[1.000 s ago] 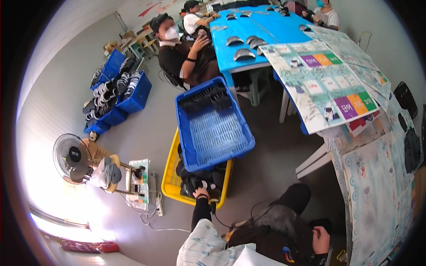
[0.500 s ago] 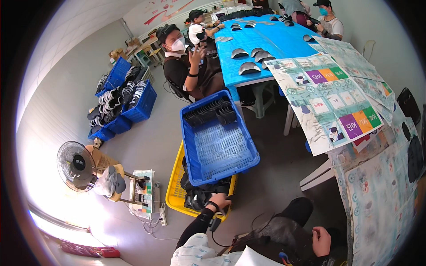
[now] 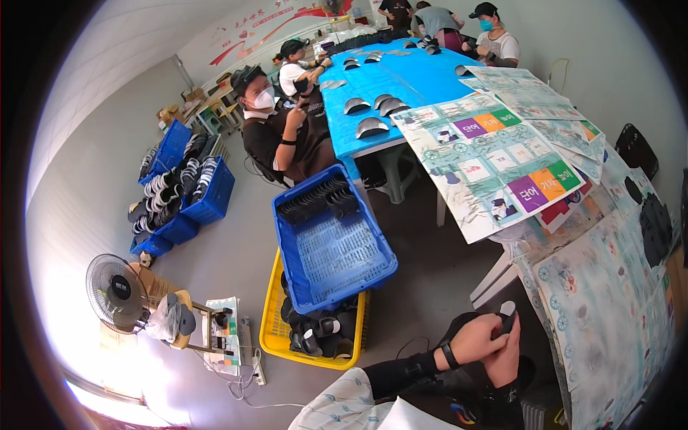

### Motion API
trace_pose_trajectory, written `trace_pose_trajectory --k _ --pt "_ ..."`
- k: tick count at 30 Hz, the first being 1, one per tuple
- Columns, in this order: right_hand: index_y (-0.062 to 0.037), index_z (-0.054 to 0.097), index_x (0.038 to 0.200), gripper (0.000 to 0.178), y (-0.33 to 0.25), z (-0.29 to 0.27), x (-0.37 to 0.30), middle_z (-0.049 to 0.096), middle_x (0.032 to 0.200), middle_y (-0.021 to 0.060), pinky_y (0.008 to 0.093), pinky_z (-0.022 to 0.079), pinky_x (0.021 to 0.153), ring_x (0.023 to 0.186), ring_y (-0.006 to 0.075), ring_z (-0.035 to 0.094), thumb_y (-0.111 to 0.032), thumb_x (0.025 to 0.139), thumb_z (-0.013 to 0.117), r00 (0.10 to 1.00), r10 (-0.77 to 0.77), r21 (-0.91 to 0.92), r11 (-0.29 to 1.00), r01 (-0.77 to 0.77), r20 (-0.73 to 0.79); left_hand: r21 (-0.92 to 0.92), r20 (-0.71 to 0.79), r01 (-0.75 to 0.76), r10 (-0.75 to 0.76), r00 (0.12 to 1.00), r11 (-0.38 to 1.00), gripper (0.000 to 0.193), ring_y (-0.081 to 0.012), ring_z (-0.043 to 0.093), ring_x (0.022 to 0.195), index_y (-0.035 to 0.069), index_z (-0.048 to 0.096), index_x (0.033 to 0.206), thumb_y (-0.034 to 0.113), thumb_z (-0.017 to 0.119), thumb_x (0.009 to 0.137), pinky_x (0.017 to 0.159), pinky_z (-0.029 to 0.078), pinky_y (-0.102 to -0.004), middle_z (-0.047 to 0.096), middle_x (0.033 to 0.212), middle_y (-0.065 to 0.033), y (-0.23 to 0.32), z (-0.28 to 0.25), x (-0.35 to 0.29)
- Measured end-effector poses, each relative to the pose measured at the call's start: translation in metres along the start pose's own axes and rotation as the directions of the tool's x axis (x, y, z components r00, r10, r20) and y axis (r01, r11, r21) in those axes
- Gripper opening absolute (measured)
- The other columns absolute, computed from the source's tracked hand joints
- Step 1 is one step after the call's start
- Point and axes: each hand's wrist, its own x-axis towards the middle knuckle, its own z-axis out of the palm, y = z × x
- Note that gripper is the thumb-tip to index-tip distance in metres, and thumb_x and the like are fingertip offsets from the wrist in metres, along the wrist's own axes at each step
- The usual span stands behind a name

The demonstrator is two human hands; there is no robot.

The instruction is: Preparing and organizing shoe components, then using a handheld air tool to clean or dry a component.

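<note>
One small black piece [image 3: 509, 324] with a pale rounded tip, lower right of frame, is grasped in the left hand's [image 3: 471, 341] and right hand's [image 3: 504, 362] fingers.

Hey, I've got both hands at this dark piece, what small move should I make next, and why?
I'd probably firm up the right hand's grip on the dark piece before loosening the left hand: both hands meet at it, it's held up in front of your body, and fingers hide its lower part, so the right's hold is hard to judge.
</note>
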Motion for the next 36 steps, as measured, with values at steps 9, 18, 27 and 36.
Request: trace_pose_trajectory --k 9,18,27,36 --pt "0.0030 0.037 0.148 0.058 0.062 -0.033 -0.036 0.058 0.130 0.0292 0.0424 0.044 0.104 0.121 0.0396 0.059 -0.001 0.093 0.057 0.941 0.290 0.151 0.952 -0.265 -0.172 -0.096 0.019 -0.165 0.167 0.986 0.982 0.023 -0.0233 0.061 0.090 0.003 0.065 0.115 0.013 0.068 0.095 0.080 0.051 -0.0341 0.061 0.105 -0.0107 0.036 -0.004 -0.004" --pt "0.0069 0.035 0.148 0.056 0.070 -0.046 -0.060 0.051 0.139 0.0285 0.0416 0.039 0.109 0.128 0.0372 0.054 -0.007 0.097 0.057 0.930 0.334 0.195 0.933 -0.303 -0.153 -0.085 -0.134 -0.009 -0.002 0.991 0.996 0.043 -0.0232 0.060 0.104 0.001 0.055 0.132 0.014 0.069 0.093 0.090 0.050 -0.0331 0.056 0.120 -0.0126 0.013 0.003 -0.015" --pt "0.0075 0.037 0.146 0.056 0.043 -0.055 -0.062 0.056 0.131 0.0276 0.0402 0.043 0.105 0.122 0.0333 0.058 -0.008 0.096 0.059 0.944 0.303 0.290 0.922 -0.256 -0.130 -0.159 -0.017 0.014 -0.017 1.000 0.987 0.054 -0.0215 0.060 0.102 -0.001 0.051 0.137 0.023 0.072 0.094 0.090 0.050 -0.0329 0.058 0.118 -0.0132 0.013 0.026 -0.024" --pt "0.0072 0.040 0.144 0.055 0.027 -0.064 -0.064 0.059 0.128 0.0276 0.0407 0.044 0.103 0.119 0.0357 0.060 -0.008 0.095 0.059 0.972 0.222 0.281 0.940 -0.193 -0.078 -0.228 0.121 0.066 -0.039 0.992 0.971 0.029 -0.0160 0.057 0.087 -0.001 0.063 0.114 0.022 0.069 0.097 0.078 0.048 -0.0290 0.062 0.096 -0.0080 0.004 0.038 -0.029"
